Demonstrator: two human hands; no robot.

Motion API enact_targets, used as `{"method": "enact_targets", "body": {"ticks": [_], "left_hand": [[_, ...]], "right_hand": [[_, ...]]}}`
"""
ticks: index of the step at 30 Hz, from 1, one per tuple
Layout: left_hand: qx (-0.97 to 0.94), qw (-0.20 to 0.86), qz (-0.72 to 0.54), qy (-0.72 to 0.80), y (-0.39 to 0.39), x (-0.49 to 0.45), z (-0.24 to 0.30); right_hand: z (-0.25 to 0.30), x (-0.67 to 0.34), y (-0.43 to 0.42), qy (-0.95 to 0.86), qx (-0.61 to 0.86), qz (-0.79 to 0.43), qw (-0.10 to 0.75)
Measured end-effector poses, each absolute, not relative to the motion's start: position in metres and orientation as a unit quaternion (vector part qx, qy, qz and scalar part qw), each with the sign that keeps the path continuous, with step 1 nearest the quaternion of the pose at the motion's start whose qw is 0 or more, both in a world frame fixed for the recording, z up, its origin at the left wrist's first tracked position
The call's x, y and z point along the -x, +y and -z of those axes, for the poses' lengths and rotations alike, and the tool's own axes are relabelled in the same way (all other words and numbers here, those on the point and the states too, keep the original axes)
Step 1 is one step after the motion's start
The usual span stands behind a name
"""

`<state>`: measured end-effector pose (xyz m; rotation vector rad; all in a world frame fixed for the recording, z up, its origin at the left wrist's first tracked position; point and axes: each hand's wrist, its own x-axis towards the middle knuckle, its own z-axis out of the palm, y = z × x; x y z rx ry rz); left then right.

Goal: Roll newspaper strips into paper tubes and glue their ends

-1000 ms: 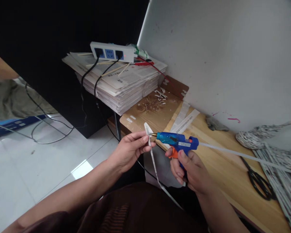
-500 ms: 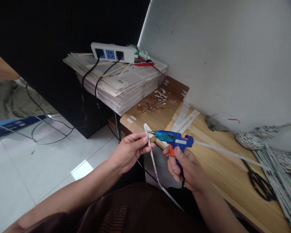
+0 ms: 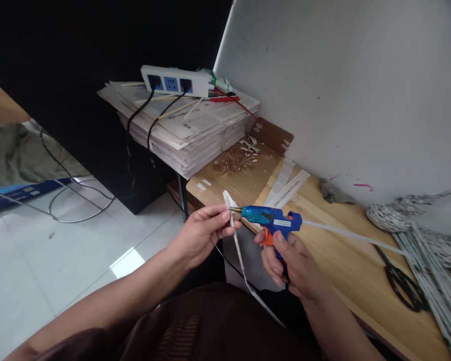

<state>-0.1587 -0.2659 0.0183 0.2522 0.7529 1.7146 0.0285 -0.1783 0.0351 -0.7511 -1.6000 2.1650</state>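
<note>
Between the thumb and fingers of my left hand is a narrow rolled paper strip. Its flattened white end sticks up above the fingertips, and its long tail hangs down across my lap. My right hand grips the handle of a blue hot glue gun, fingers by the orange trigger. The gun's metal nozzle points left, at or against the strip just above my left fingertips; exact contact I cannot tell. A long translucent glue stick extends from the gun's back end.
A stack of newspapers bears a white power strip with black cords. Paper strips, black-handled scissors and rolled paper sticks lie on the wooden table. Paper scraps litter the cardboard. A wall stands behind.
My right hand has shifted the glue gun slightly downward, its nozzle now lower along the paper strip. My left hand has stayed nearly still.
</note>
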Motion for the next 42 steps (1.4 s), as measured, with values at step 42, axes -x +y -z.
{"method": "enact_targets", "body": {"ticks": [42], "left_hand": [[-0.124, 0.579, -0.737, 0.327, -0.265, 0.154, -0.017]], "right_hand": [[-0.054, -0.019, -0.178, -0.659, 0.329, -0.653, 0.177]]}}
